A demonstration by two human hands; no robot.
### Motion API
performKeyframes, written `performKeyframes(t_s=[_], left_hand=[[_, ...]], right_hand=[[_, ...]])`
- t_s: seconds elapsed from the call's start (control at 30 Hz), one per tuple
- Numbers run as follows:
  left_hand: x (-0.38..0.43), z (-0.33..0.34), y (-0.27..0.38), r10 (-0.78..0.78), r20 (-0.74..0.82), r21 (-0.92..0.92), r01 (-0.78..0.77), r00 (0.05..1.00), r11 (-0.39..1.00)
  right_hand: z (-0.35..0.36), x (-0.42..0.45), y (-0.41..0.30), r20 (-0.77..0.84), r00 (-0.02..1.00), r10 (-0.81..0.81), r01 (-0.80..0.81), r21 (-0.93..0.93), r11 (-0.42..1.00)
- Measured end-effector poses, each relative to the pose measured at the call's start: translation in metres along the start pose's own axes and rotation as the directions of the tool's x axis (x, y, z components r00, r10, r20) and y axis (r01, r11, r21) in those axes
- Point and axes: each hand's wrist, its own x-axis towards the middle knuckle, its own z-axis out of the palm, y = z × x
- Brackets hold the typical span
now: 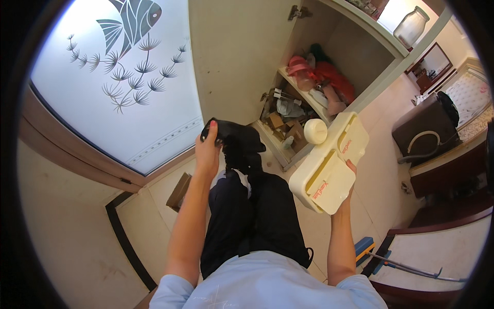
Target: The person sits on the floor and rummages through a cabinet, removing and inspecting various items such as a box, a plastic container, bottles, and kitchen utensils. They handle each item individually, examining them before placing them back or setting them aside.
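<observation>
My left hand [208, 154] grips a dark, glossy black object [241, 134] above my feet; its exact kind is hard to make out. Its lower edge merges visually with the black area over my shoes. To the right, my right hand [345, 197] supports a cream plastic holder [299, 185] from behind, with most of the fingers hidden. Two pale front flaps [332, 181] on the holder bear red writing. A round cream cap-like part [315, 131] shows at the holder's upper left side; whether it is attached cannot be told.
Ahead stands an open cabinet [347, 50], its door [239, 58] swung left. Inside lie a pink hat [299, 66], red fabric [339, 79] and small cardboard boxes [295, 135]. A frosted glass door [115, 127], a cardboard box [179, 191], a mop [409, 265] and a glass jar [411, 29] surround me.
</observation>
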Motion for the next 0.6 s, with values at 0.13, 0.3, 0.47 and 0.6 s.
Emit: performKeyframes(t_s=[0.13,0.3,0.47,0.6], left_hand=[[0.020,0.015,-0.001,-0.134,0.227,-0.014,0.141,0.965,0.990],[0.014,0.037,-0.002,-0.207,0.302,0.626,-0.030,0.931,0.779],[-0.038,0.062,-0.014,-0.473,0.565,0.692,-0.077,0.676,0.717],[-0.057,0.070,-0.015,-0.431,0.539,0.711,-0.116,0.723,0.694]], right_hand=[[-0.012,0.009,0.006,-0.041,0.999,-0.006,0.001,-0.122,0.993],[-0.009,0.017,0.037,-0.068,0.998,0.004,-0.010,-0.084,0.996],[-0.005,0.024,0.055,-0.009,0.996,-0.091,0.088,-0.171,0.981],[0.013,0.016,0.061,-0.030,0.990,-0.135,0.117,-0.337,0.934]])
